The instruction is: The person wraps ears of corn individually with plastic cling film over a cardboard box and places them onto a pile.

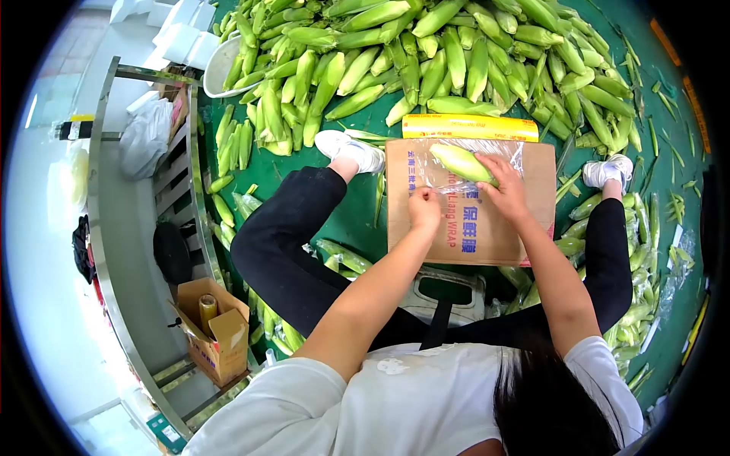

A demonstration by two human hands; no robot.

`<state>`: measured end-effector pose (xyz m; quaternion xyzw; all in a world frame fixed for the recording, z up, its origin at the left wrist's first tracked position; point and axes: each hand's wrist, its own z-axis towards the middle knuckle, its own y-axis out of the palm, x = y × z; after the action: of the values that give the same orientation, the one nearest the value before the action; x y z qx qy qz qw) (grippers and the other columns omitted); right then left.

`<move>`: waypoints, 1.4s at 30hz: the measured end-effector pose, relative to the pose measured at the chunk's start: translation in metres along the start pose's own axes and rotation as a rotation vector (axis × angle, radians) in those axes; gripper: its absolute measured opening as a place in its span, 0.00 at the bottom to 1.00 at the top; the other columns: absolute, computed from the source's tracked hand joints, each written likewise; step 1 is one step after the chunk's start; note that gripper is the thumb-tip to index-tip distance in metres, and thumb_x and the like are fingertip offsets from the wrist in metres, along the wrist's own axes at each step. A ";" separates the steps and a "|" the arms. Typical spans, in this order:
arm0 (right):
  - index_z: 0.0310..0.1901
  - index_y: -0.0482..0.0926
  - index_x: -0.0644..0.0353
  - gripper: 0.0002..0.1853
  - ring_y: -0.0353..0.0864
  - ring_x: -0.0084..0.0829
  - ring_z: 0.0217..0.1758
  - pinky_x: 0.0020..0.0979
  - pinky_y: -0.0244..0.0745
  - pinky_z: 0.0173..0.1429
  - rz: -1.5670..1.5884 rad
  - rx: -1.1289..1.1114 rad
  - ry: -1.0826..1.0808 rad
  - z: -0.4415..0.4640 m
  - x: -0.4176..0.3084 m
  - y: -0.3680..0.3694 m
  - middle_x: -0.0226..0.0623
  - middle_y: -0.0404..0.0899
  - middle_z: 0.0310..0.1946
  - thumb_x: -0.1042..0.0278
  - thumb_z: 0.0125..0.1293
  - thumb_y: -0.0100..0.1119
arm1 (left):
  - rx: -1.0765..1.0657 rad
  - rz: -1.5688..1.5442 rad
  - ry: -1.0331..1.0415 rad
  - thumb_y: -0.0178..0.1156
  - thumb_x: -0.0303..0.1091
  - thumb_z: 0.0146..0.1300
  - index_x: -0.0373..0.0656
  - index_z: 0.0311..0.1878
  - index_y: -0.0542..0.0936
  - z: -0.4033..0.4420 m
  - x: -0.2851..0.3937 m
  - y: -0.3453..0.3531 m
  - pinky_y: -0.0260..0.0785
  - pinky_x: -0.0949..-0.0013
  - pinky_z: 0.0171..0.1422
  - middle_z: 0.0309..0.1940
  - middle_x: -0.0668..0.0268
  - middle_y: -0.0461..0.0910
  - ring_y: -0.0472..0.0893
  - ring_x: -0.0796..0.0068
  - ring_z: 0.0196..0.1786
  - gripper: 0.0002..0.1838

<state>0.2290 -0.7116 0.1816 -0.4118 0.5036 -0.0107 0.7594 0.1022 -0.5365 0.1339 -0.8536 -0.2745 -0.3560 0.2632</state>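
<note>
An ear of corn (459, 163) in its pale green husk lies on a sheet of clear plastic wrap (422, 156), spread over the far part of a cardboard box (407, 235). My right hand (503, 186) is wrapped round the near right end of the ear. At the near left edge of the wrap, my left hand (424, 207) is closed in a pinch on the film. Just beyond the cardboard box lies a long yellow carton (470, 128), its printing too small to read.
A big heap of husked corn (449, 61) covers the green floor ahead, beside a white basin (222, 70). Wrapped ears (627, 311) lie to the right. A metal rack (106, 228) with an open carton (217, 330) stands left. A stool (468, 292) is beneath me.
</note>
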 end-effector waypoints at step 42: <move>0.59 0.83 0.45 0.22 0.71 0.46 0.69 0.51 0.63 0.73 -0.393 -0.047 -0.211 0.069 0.026 0.019 0.43 0.71 0.67 0.43 0.72 0.55 | -0.357 1.696 0.985 0.72 0.61 0.54 0.45 0.55 0.81 0.094 0.152 -0.002 0.79 0.54 0.49 0.42 0.56 0.88 0.87 0.56 0.45 0.33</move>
<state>0.2873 -0.6683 0.1608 -0.5185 0.3318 -0.1035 0.7813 0.2344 -0.4319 0.1918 -0.5515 0.6233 -0.4008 0.3829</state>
